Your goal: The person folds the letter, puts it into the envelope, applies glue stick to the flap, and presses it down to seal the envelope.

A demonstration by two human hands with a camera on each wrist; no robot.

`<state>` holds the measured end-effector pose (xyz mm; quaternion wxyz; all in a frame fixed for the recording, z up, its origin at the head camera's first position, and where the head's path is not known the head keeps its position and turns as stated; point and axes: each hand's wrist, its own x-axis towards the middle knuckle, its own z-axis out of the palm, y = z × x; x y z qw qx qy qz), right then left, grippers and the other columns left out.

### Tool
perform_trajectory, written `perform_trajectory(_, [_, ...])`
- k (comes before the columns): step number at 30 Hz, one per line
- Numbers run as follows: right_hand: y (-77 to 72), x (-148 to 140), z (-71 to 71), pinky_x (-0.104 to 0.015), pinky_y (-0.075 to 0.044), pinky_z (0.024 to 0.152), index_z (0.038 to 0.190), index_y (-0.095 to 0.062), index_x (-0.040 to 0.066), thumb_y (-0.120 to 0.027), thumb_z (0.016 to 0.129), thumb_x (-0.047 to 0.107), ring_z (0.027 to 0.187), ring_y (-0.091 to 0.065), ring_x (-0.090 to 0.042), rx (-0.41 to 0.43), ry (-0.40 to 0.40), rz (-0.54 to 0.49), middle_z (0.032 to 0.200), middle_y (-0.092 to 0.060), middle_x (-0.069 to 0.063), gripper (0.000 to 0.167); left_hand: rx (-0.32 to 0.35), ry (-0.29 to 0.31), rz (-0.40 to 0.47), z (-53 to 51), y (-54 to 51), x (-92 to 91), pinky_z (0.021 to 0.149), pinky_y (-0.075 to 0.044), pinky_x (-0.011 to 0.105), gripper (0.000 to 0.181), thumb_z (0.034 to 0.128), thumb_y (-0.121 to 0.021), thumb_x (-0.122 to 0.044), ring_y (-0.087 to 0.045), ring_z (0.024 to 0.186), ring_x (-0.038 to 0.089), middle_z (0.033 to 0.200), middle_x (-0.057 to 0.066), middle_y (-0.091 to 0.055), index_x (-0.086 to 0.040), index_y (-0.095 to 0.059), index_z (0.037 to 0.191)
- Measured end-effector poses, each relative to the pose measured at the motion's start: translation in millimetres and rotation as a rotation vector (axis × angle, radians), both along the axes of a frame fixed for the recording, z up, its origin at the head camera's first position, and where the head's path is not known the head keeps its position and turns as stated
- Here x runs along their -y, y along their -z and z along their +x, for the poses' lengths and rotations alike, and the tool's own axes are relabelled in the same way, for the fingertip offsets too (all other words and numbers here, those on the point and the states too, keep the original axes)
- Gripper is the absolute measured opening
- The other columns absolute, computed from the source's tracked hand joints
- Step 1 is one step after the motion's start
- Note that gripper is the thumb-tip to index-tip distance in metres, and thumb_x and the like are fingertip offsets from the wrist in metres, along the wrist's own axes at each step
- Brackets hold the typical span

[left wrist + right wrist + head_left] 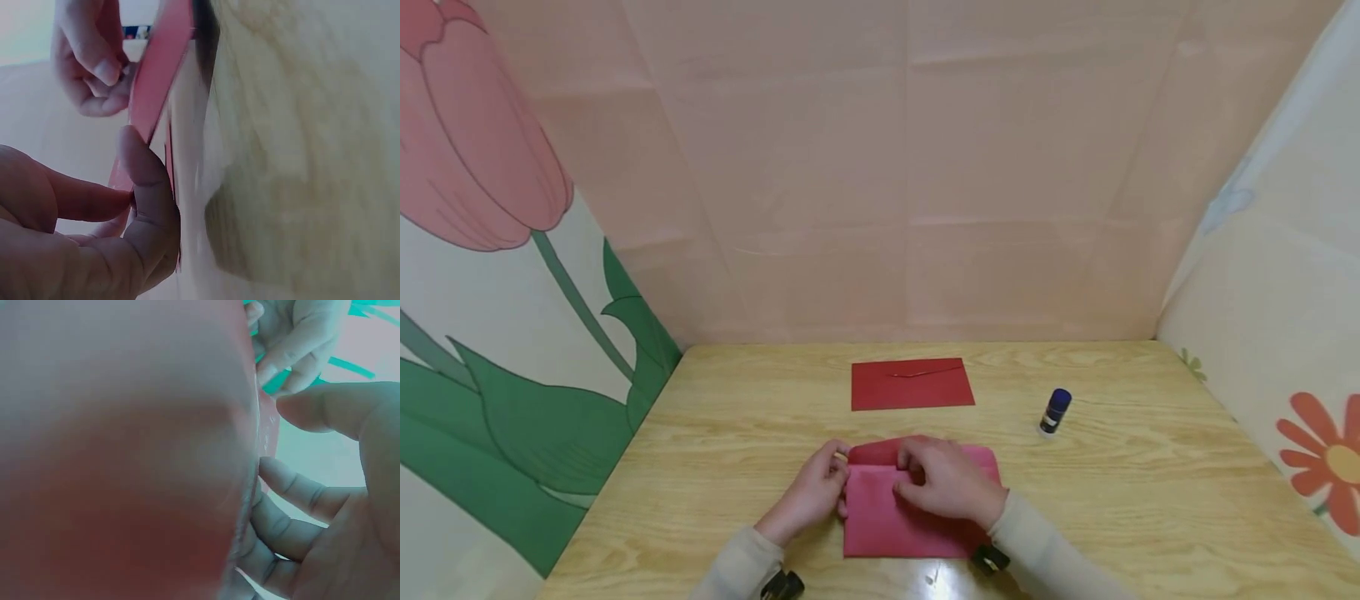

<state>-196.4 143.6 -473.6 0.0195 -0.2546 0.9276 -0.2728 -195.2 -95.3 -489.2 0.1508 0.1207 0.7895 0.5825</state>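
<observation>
A pink-red envelope (880, 517) lies in front of me with its flap (876, 452) raised on the far side. At its left edge my left hand (814, 492) pinches the paper between thumb and fingers; the left wrist view shows this hand (125, 231) close up, with the envelope (159, 69) tilted off the table. My right hand (951, 479) is over the envelope's opening. In the right wrist view its fingers (294, 487) touch the opening's edge, while the thumb stands apart from them. The right fingertips' exact contact is partly hidden.
Farther back on the wooden table (737, 433) lies a closed red envelope (910, 387). A glue stick (1055, 411) with a dark blue cap stands to the right. A pink cloth backdrop (902, 208) rises behind the table, with printed panels on both sides.
</observation>
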Motion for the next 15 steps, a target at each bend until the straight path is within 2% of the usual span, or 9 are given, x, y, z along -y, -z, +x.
perform_trajectory(3, [-2.2,-7,-0.6,-0.031,-0.048,0.073,0.098,-0.066,0.018,-0.076,0.087,0.027,0.080,-0.052,-0.008,-0.110,0.054,-0.033,0.088,-0.061,0.008,0.017,-0.012,-0.020,-0.007,-3.5,0.0,4.0,0.054,-0.056,0.037,0.023,0.1003,-0.038,0.007,-0.059,0.055,0.019,0.091,0.017,-0.061,0.004,-0.048,0.121])
perform_trajectory(6, [-4.3,-21,-4.5,-0.035,-0.049,0.075,0.101,-0.068,0.013,-0.078,0.084,0.020,0.084,-0.054,-0.014,-0.303,0.162,-0.070,0.094,-0.062,0.003,0.021,-0.017,-0.048,-0.036,-7.8,-1.1,8.0,0.054,-0.057,0.037,0.027,0.0998,-0.041,0.005,-0.059,0.056,0.019,0.092,0.018,-0.060,0.006,-0.046,0.126])
perform_trajectory(9, [-8.7,-45,-11.2,-0.040,-0.051,0.072,0.102,-0.068,0.006,-0.078,0.082,0.012,0.084,-0.057,-0.021,-0.478,0.289,-0.116,0.097,-0.063,-0.006,0.024,-0.037,-0.080,-0.074,-11.4,-2.4,11.6,0.055,-0.057,0.037,0.035,0.0986,-0.047,0.003,-0.061,0.058,0.022,0.096,0.020,-0.061,0.010,-0.044,0.133])
perform_trajectory(13, [-15.9,-81,-18.9,-0.045,-0.049,0.066,0.103,-0.066,0.000,-0.073,0.081,0.007,0.083,-0.056,-0.029,-0.664,0.413,-0.137,0.096,-0.060,-0.015,0.024,-0.100,-0.118,-0.139,-12.6,-5.2,15.7,0.063,-0.057,0.036,0.043,0.0938,-0.057,0.001,-0.066,0.076,0.025,0.107,0.024,-0.061,0.009,-0.047,0.134])
perform_trajectory(15, [-18.5,-99,-21.1,-0.046,-0.047,0.063,0.105,-0.064,-0.002,-0.071,0.080,0.007,0.082,-0.055,-0.033,-0.739,0.453,-0.128,0.097,-0.058,-0.019,0.027,-0.143,-0.104,-0.194,-11.8,-7.0,17.3,0.070,-0.056,0.036,0.039,0.0931,-0.059,0.000,-0.065,0.088,0.026,0.112,0.024,-0.060,0.008,-0.052,0.131])
